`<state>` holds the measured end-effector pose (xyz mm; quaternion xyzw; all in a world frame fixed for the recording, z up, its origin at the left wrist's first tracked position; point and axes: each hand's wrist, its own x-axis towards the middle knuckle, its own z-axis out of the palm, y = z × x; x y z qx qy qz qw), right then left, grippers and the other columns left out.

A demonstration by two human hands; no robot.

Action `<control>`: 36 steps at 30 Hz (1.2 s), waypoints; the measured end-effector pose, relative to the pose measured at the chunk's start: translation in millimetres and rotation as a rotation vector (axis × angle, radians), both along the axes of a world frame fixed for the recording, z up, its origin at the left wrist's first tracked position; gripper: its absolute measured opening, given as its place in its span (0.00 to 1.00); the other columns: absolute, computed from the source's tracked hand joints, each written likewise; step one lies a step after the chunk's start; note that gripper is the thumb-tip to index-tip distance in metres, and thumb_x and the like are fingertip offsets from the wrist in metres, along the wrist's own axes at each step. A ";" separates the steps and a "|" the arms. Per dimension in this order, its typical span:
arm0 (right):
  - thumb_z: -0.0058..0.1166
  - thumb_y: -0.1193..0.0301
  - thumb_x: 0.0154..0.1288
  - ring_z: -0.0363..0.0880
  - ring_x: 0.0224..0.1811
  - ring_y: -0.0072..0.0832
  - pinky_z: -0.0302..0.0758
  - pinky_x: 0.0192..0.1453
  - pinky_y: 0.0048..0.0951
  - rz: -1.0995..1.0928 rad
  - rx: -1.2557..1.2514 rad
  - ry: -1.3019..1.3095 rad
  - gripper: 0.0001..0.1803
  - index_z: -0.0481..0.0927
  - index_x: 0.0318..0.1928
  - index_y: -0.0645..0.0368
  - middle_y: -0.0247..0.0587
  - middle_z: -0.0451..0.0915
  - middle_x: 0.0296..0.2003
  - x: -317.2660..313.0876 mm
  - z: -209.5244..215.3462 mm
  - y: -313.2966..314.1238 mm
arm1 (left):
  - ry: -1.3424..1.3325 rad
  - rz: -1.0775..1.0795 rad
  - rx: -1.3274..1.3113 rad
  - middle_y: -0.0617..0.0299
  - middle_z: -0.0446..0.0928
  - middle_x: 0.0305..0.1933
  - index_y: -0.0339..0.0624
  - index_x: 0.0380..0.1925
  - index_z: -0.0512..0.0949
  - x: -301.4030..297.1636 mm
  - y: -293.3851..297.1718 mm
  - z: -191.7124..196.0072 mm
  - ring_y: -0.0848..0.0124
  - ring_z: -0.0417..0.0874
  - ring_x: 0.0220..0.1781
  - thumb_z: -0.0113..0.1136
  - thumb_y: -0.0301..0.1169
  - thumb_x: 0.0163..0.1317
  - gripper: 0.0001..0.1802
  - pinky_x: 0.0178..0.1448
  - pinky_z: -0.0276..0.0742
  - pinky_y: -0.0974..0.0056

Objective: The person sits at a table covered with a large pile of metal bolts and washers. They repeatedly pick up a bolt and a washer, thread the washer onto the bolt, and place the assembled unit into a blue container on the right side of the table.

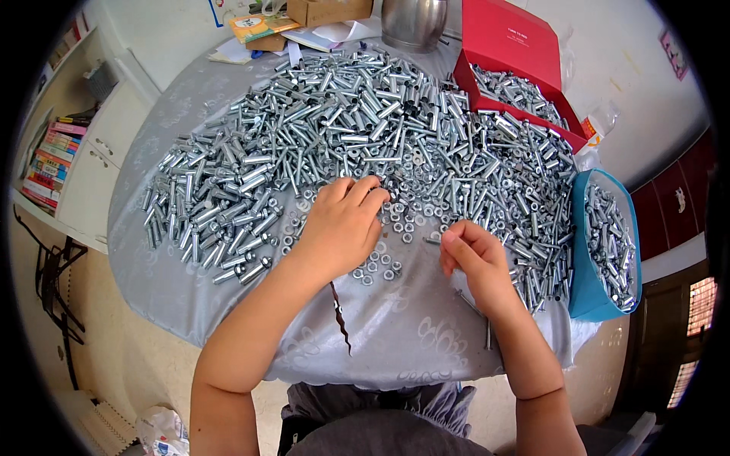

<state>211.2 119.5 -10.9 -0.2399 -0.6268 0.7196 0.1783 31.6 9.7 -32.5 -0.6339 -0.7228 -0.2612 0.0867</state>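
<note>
My left hand (342, 220) lies palm down on a scatter of small silver nuts (395, 220) at the near edge of a big heap of silver bolts and sleeves (357, 121), fingertips curled onto the nuts. My right hand (471, 262) is closed around a thin silver bolt (432, 242), whose end sticks out to the left of the fingers. Both hands rest over a round table with a grey cloth (395, 334).
A red box (509, 45) holding bolts stands at the back right. A blue box (582, 258) full of bolts sits at the right edge. Two loose bolts (477, 315) lie near my right wrist. A steel pot (414, 23), cardboard box and papers sit at the back; a bookshelf stands far left.
</note>
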 end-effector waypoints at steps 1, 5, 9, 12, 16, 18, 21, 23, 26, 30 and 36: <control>0.47 0.67 0.64 0.63 0.21 0.13 0.59 0.27 0.16 0.001 0.001 0.000 0.10 0.71 0.28 0.59 0.27 0.68 0.19 0.0 -0.6 0.5 | 0.019 0.027 -0.002 0.61 0.70 0.47 0.45 0.43 0.73 -0.9 -0.7 0.2 0.60 0.68 0.45 0.53 0.25 0.48 0.18 0.49 0.65 0.59; 0.48 0.66 0.64 0.63 0.21 0.13 0.59 0.27 0.16 0.007 -0.008 -0.002 0.11 0.71 0.28 0.59 0.27 0.68 0.19 1.2 -0.7 0.7 | 0.077 0.096 -0.009 0.62 0.70 0.45 0.48 0.42 0.74 -4.7 -2.6 -4.1 0.61 0.68 0.44 0.54 0.24 0.49 0.17 0.49 0.65 0.59; 0.48 0.67 0.64 0.63 0.21 0.13 0.59 0.27 0.16 0.022 0.004 0.012 0.11 0.71 0.28 0.59 0.27 0.68 0.19 0.4 -2.2 -0.7 | 0.098 0.131 -0.009 0.62 0.71 0.41 0.48 0.40 0.75 -8.4 -0.8 -8.7 0.61 0.69 0.44 0.55 0.28 0.53 0.13 0.49 0.64 0.59; 0.48 0.67 0.64 0.63 0.21 0.13 0.60 0.27 0.16 0.023 0.009 0.010 0.10 0.71 0.28 0.60 0.27 0.68 0.19 0.4 -2.9 -0.3 | 0.107 0.128 -0.018 0.61 0.70 0.41 0.48 0.39 0.74 -9.1 -1.0 -9.2 0.61 0.68 0.46 0.56 0.31 0.54 0.11 0.49 0.64 0.59; 0.48 0.67 0.64 0.63 0.21 0.13 0.59 0.26 0.16 0.025 0.016 0.003 0.10 0.71 0.29 0.60 0.26 0.68 0.19 0.1 -2.5 -1.3 | 0.086 0.155 -0.001 0.60 0.69 0.43 0.47 0.38 0.73 -7.5 -2.8 -8.0 0.61 0.67 0.47 0.56 0.31 0.54 0.10 0.51 0.63 0.59; 0.48 0.67 0.64 0.63 0.21 0.13 0.59 0.26 0.15 0.021 0.023 -0.005 0.10 0.71 0.29 0.60 0.26 0.68 0.19 0.5 -3.0 -1.5 | 0.077 0.142 -0.017 0.60 0.68 0.43 0.46 0.37 0.73 -8.2 -3.1 -8.0 0.61 0.67 0.48 0.56 0.32 0.54 0.10 0.52 0.63 0.59; 0.48 0.66 0.64 0.63 0.21 0.12 0.59 0.26 0.15 0.019 0.028 -0.023 0.10 0.71 0.29 0.59 0.26 0.68 0.18 1.0 -3.1 -2.3 | 0.050 0.102 -0.072 0.59 0.68 0.43 0.44 0.36 0.72 -6.6 -5.3 -3.2 0.61 0.67 0.47 0.56 0.32 0.54 0.09 0.52 0.63 0.59; 0.49 0.66 0.64 0.62 0.20 0.12 0.58 0.25 0.15 0.021 0.038 -0.042 0.10 0.71 0.29 0.59 0.26 0.68 0.18 0.9 -4.2 -2.0 | 0.067 0.085 -0.066 0.59 0.68 0.43 0.43 0.34 0.72 -7.0 -6.7 -4.1 0.61 0.67 0.47 0.56 0.32 0.54 0.09 0.51 0.63 0.59; 0.49 0.66 0.63 0.62 0.20 0.12 0.57 0.25 0.15 0.016 0.038 -0.033 0.10 0.71 0.29 0.59 0.25 0.67 0.18 -0.3 -4.1 -3.3 | 0.078 0.072 -0.057 0.60 0.69 0.42 0.42 0.32 0.72 -7.4 -6.1 -3.7 0.61 0.68 0.45 0.56 0.31 0.53 0.08 0.49 0.64 0.59; 0.49 0.67 0.63 0.61 0.20 0.11 0.57 0.24 0.14 0.002 0.136 -0.056 0.10 0.71 0.29 0.60 0.25 0.67 0.18 0.3 -4.5 -3.3 | 0.053 0.055 -0.020 0.62 0.71 0.40 0.42 0.29 0.73 -9.0 -6.2 -2.1 0.62 0.70 0.43 0.57 0.31 0.53 0.07 0.47 0.65 0.60; 0.50 0.69 0.62 0.65 0.23 0.12 0.62 0.27 0.16 -0.026 0.305 -0.078 0.08 0.72 0.31 0.62 0.27 0.70 0.21 0.0 -1.3 -4.2 | -0.054 0.082 0.086 0.60 0.74 0.31 0.41 0.29 0.72 -7.1 -2.4 6.7 0.60 0.73 0.36 0.56 0.30 0.54 0.06 0.42 0.68 0.60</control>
